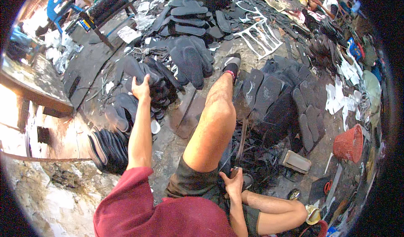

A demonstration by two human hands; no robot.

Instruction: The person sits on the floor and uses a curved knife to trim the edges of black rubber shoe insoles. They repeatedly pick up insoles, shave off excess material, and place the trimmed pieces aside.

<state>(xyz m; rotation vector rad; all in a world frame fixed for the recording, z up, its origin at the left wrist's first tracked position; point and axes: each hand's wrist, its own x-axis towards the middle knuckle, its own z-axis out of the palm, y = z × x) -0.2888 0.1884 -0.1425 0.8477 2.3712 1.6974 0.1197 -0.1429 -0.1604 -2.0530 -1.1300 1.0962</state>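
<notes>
1. Soles [162, 85], dark and loosely heaped, lie at and just beyond your left hand [142, 88], ahead of you and left of your outstretched leg [212, 127].
2. Your left arm reaches forward, its thumb and fingers parted against the near side of that heap; you seem to touch it, but I cannot tell whether you have a sole gripped.
3. Your right hand [233, 183] is low by your lap, fingers partly curled, with something small and dark at their tips; I cannot tell what it is or how firmly you have it.
4. Just beyond that hand, a long narrow strip [242, 140] points away from you; whether your fingers meet it is unclear.
5. Near your left forearm, a curved row of dark-edged insoles [110, 149] stands packed together.
6. Farther ahead, more dark soles are piled in layers [189, 18], and a white cut-out sheet [261, 37] lies to their right.
7. Right of your leg, dark sheets [269, 94] sit in a broad pile, with a pale rectangular block [296, 162] nearer you and a red basket [351, 143] farther right.
</notes>
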